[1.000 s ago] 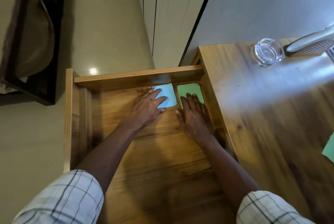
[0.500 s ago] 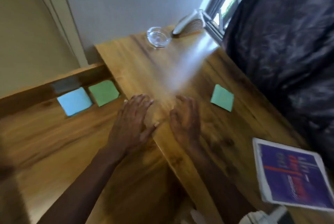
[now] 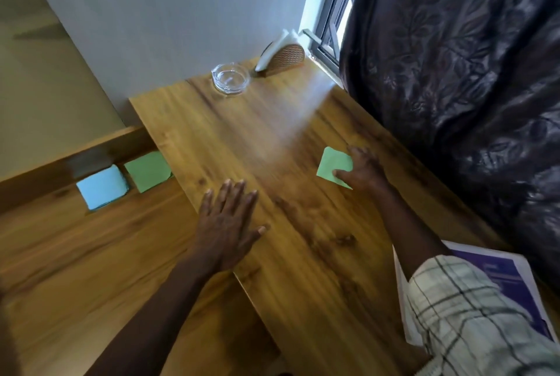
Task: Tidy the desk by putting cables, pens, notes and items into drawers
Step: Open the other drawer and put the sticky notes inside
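A green sticky note pad [image 3: 331,164] lies on the wooden desk [image 3: 272,148] towards its right side. My right hand [image 3: 363,168] lies over the pad's right edge, thumb on its near corner and fingers curled at its far side. My left hand [image 3: 227,224] hovers flat with straight fingers over the desk's left edge, holding nothing. In the open drawer [image 3: 75,239] to the left, a blue pad [image 3: 101,187] and a green pad [image 3: 148,171] lie side by side at the far end.
A glass ashtray [image 3: 230,80] and a brown-and-white holder [image 3: 283,55] stand at the desk's far edge. A purple-covered booklet [image 3: 509,281] lies at the near right, partly under my sleeve. A dark curtain [image 3: 469,72] hangs along the right side.
Both hands left the drawer, where the blue and green pads stay. My right hand moved right across the desk onto the green pad; my left hand came over the desk edge.
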